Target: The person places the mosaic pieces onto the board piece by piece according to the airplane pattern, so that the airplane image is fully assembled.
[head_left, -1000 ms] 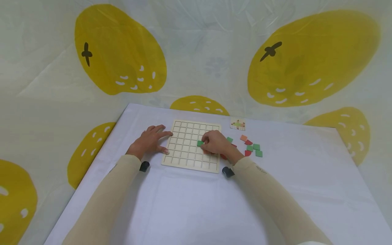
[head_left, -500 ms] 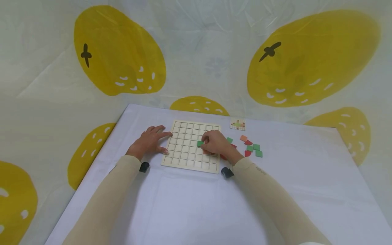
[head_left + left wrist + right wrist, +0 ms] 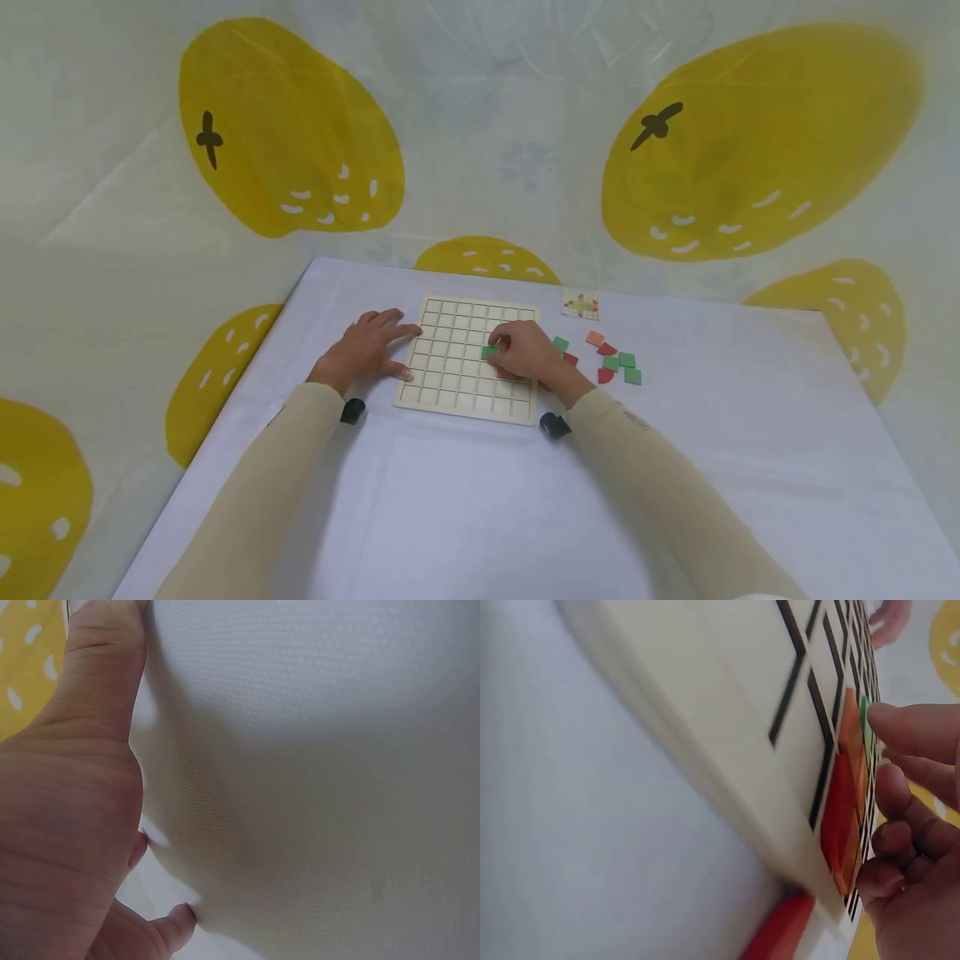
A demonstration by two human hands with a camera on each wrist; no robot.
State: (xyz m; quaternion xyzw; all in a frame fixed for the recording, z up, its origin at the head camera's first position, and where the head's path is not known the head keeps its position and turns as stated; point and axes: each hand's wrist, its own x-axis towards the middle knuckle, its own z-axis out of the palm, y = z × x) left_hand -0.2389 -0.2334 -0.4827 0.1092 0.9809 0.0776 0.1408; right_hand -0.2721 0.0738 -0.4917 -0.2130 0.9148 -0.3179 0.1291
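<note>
A pale wooden grid board lies on the white cloth. My left hand is spread at its left edge, with thumb and index finger touching the rim. Over the right side of the board, my right hand pinches a green square tile between thumb and index finger, down at the grid. Beside it, orange tiles and a red tile sit on the board in the right wrist view; in the head view this hand partly covers them. The left wrist view shows mostly my palm and cloth.
To the right of the board lie several loose tiles, among them a green square, a red quarter-round and an orange square. A small pattern card rests near the table's back edge.
Both hands keep their places, and the green tile stays under the right fingertips. Only the head view has shifted slightly.
</note>
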